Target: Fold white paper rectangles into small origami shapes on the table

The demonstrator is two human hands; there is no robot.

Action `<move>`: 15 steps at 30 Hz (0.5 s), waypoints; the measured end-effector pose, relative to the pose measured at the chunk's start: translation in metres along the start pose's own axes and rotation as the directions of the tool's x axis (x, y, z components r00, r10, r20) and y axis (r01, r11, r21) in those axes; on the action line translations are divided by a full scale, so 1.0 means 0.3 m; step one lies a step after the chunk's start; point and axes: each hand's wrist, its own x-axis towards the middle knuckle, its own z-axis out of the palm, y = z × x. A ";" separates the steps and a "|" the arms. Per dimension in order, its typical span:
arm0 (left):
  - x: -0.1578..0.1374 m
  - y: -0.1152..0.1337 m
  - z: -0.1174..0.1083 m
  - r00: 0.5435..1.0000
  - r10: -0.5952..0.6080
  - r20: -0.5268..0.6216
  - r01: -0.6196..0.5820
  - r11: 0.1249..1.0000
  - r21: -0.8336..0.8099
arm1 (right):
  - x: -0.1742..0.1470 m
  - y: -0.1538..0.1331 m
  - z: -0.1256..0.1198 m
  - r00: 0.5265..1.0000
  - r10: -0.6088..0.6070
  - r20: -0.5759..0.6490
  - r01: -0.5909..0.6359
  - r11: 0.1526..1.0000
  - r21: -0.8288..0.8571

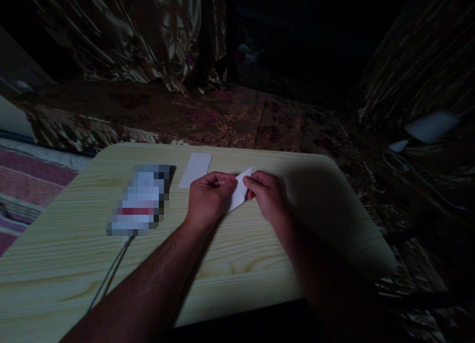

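Note:
Both my hands pinch one small white piece of folded paper (238, 193) above the wooden table. My left hand (210, 197) grips its left side between thumb and fingers. On the right edge, my right hand (264, 190) holds it with the thumb on top. The paper tapers to a point at its upper end, and part of it is hidden by my fingers. Just beyond my left hand lies a flat stack of white paper (196, 168), apart from the piece I hold.
A blurred-out device with a lit screen (139, 197) rests on the table (237, 269) at left, a cable (107, 273) running toward me. Patterned cloth (208, 113) covers the ledge behind. A striped cloth (33, 179) is at far left, and a white object (432, 126) at right.

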 end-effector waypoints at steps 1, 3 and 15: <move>0.001 0.000 -0.002 1.000 -0.003 0.008 0.003 1.000 0.000 | 0.000 -0.001 0.000 1.000 0.000 0.004 0.000 1.000 -0.002; 0.001 0.000 -0.006 1.000 -0.005 0.023 0.005 1.000 0.016 | -0.001 -0.002 0.002 1.000 0.005 0.019 -0.005 1.000 0.004; -0.006 0.005 -0.005 0.998 0.002 0.064 -0.009 0.995 0.097 | 0.008 0.005 -0.002 0.999 0.001 -0.046 0.002 0.997 0.079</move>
